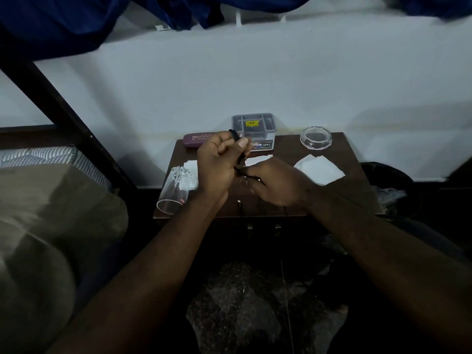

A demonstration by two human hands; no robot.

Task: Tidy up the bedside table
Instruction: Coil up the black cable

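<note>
A small dark wooden bedside table [352, 192] stands against the white wall. Above its middle, my left hand [217, 164] is closed around a thin black cable [239, 159], with a loop of it showing at the fingertips. My right hand [275, 185] pinches the same cable lower down. On the table lie a clear drinking glass [173, 191] on its side at the front left, a maroon spectacle case [195, 140], a lidded plastic box [255, 130], a glass ashtray [316, 137] and white tissues [319, 168].
A bed with a striped mattress [51, 157] and an olive pillow [51, 226] lies to the left, under a dark bed frame [51, 98]. Blue cloth [63, 21] hangs above. A dark bin with a bag [390, 185] stands right of the table.
</note>
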